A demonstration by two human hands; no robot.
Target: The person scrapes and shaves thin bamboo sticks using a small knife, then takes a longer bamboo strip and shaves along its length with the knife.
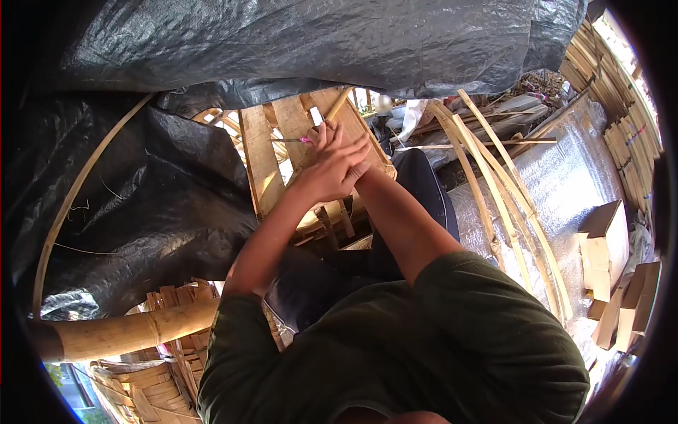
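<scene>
My left hand [330, 174] lies over my right hand [359, 169], its fingers bent across it. Most of my right hand is hidden beneath, and its fingers look closed. What the two hands grip between them cannot be made out. A thin dark tool [284, 140] with a pink part [306, 140] sticks out to the left of the fingers. Just beyond the fingertips a light bamboo piece [339, 103] slants up to the right. Under the hands is a slatted wooden surface [263, 155].
Black plastic sheeting [191, 155] hangs at the left and across the top. Long bamboo strips [508, 191] lie at the right on silvery sheeting [565, 166], near cardboard boxes [606, 247]. A thick bamboo pole [141, 331] and woven bamboo [152, 389] are at the lower left.
</scene>
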